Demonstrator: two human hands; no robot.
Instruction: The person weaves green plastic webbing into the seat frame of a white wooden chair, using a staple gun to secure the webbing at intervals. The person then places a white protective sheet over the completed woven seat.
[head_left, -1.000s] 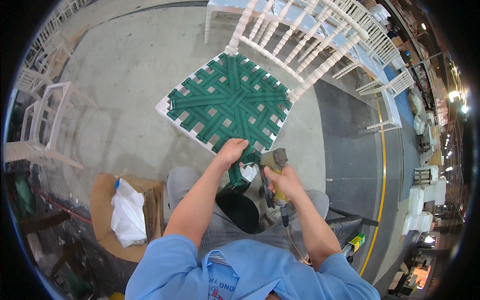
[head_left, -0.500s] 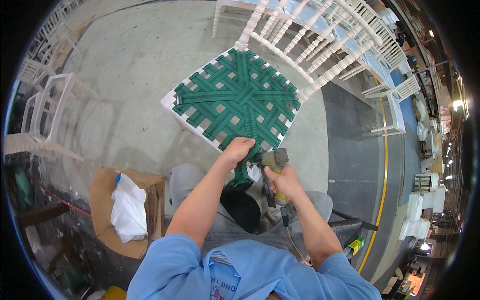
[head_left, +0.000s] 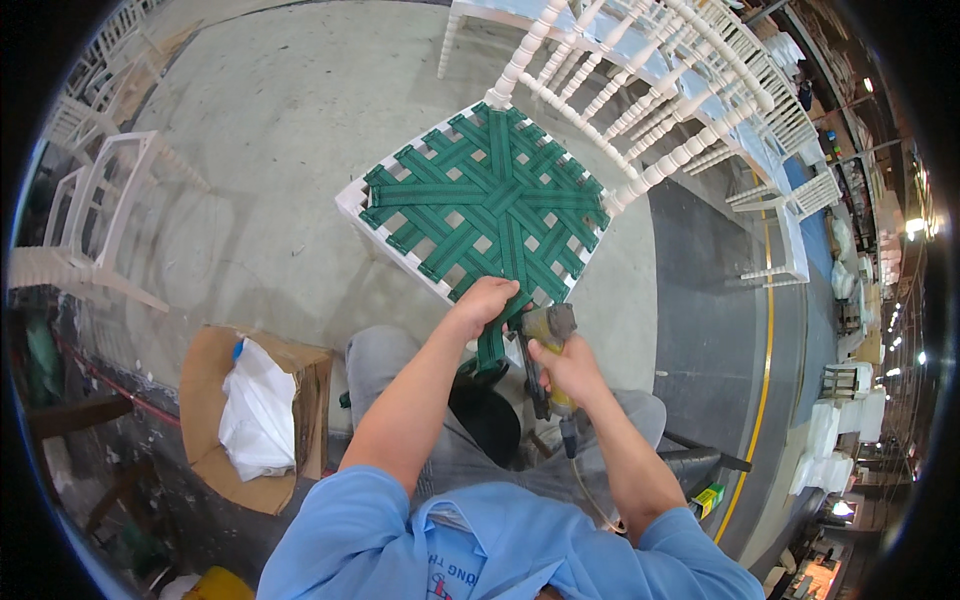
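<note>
Before me stands a white chair (head_left: 352, 199) whose seat is woven with green webbing (head_left: 440, 193). At the seat's near corner, my left hand (head_left: 487, 303) pinches a webbing strap (head_left: 492, 344), its loose end hanging down toward my lap. Wrapped round the grip of a yellow and grey staple gun (head_left: 549, 322), my right hand (head_left: 572, 371) keeps its nose close to that same corner, just right of the strap. Whether the nose touches the frame, I cannot tell. A thin air hose (head_left: 590, 490) runs from the gun's lower end.
An open cardboard box (head_left: 206, 425) with white plastic in it sits at my left. More white chairs stand at the left (head_left: 95, 250) and beyond the chair's spindled back (head_left: 690, 152). A small green and yellow box (head_left: 709, 498) lies at my right.
The whole scene, chair included, has shifted slightly right in view. My left hand still pinches the strap, and my right hand still grips the staple gun near the corner.
</note>
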